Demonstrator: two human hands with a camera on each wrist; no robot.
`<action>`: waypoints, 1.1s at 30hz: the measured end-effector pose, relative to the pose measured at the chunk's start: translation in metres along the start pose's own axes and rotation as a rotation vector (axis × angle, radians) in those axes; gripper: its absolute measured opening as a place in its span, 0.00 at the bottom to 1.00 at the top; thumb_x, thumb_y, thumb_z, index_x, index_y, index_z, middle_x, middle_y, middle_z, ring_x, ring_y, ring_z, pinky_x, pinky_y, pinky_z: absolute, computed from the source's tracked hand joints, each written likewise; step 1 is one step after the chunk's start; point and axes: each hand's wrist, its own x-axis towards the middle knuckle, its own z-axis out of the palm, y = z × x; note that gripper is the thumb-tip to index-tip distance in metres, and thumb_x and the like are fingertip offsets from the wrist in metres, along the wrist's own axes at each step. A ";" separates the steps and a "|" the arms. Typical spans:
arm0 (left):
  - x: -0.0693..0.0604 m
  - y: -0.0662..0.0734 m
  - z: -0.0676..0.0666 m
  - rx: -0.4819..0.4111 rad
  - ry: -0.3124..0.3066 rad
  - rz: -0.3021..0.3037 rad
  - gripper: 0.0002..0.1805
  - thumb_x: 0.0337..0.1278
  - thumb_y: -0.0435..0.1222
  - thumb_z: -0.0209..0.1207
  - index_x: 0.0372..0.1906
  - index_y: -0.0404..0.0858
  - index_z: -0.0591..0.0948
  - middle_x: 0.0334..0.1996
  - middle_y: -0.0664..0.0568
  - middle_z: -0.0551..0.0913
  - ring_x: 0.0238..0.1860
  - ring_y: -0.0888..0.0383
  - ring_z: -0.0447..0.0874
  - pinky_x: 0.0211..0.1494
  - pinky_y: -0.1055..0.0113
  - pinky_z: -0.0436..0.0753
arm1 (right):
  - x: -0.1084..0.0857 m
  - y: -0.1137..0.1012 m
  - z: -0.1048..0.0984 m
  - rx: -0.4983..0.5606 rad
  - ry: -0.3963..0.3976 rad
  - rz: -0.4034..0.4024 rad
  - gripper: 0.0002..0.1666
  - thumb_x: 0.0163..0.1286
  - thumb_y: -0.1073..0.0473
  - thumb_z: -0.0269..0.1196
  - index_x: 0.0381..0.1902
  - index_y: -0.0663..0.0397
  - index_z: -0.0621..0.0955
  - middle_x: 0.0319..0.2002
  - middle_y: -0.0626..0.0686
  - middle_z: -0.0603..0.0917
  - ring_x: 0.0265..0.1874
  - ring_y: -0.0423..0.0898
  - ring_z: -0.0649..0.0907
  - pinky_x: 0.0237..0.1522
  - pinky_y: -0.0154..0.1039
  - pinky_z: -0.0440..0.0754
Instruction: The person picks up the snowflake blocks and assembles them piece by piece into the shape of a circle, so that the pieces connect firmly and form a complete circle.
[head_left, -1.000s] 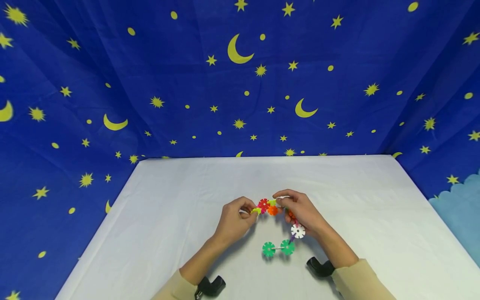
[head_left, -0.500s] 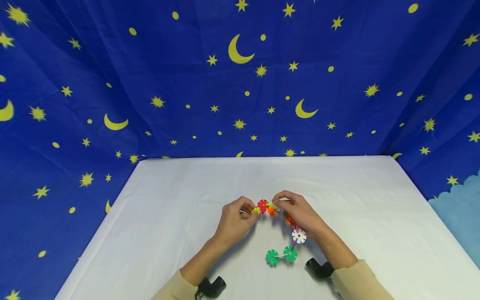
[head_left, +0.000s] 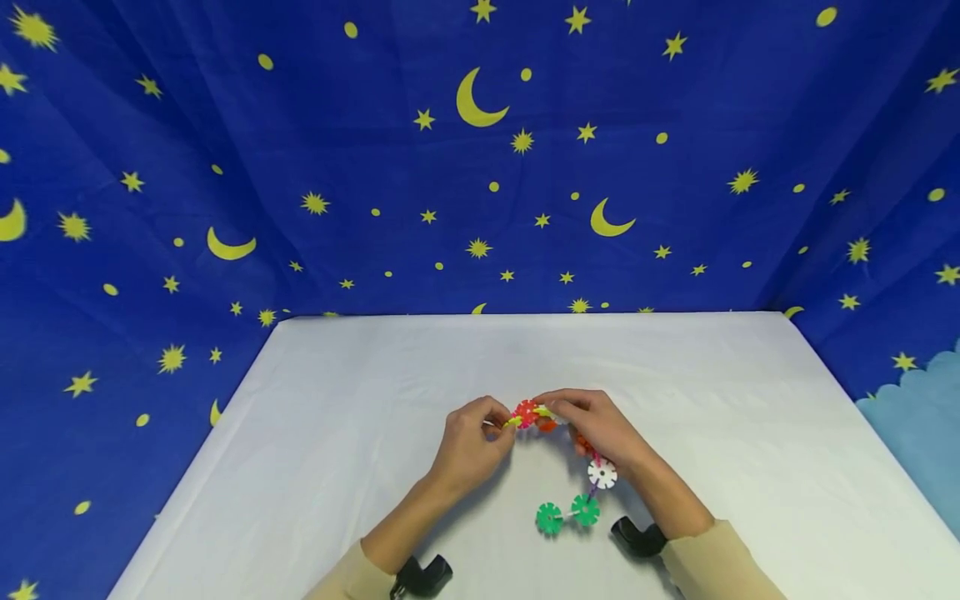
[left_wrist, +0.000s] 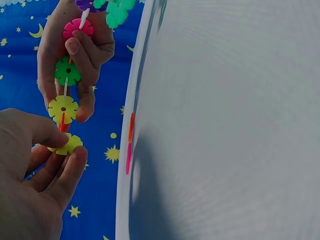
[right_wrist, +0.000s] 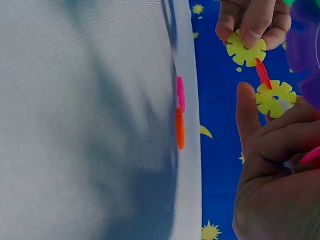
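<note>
- One chain of coloured discs (head_left: 602, 473) is in your hands, over the front middle of a table (head_left: 337, 417) covered in faintly creased white cloth.
- Your left hand (head_left: 467, 442) pinches a yellow disc (right_wrist: 246, 48); your right hand (head_left: 605, 427) grips the chain further along.
- Behind the table and at its sides, you face blue cloth (head_left: 375, 150) with yellow moons and stars; a light-blue scalloped patch (head_left: 918, 437) shows at right.
</note>
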 end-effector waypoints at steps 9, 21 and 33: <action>-0.002 -0.001 -0.001 0.035 0.013 0.042 0.06 0.44 0.25 0.65 0.27 0.38 0.82 0.26 0.56 0.81 0.28 0.63 0.81 0.32 0.73 0.82 | 0.001 -0.004 0.003 0.014 -0.012 0.022 0.22 0.61 0.40 0.66 0.49 0.42 0.85 0.39 0.65 0.84 0.07 0.44 0.67 0.09 0.33 0.65; -0.002 0.004 0.002 0.028 0.014 0.047 0.06 0.43 0.24 0.66 0.24 0.37 0.82 0.24 0.55 0.82 0.24 0.67 0.81 0.28 0.76 0.81 | 0.000 -0.003 0.003 -0.014 -0.002 0.005 0.19 0.62 0.41 0.66 0.45 0.44 0.86 0.37 0.63 0.84 0.06 0.45 0.67 0.08 0.34 0.64; -0.006 0.007 0.006 0.075 0.038 0.073 0.08 0.39 0.23 0.67 0.22 0.39 0.82 0.22 0.57 0.81 0.22 0.69 0.80 0.27 0.78 0.79 | 0.000 -0.004 0.006 -0.035 -0.006 -0.021 0.16 0.63 0.44 0.66 0.41 0.46 0.87 0.41 0.54 0.86 0.05 0.46 0.67 0.07 0.34 0.65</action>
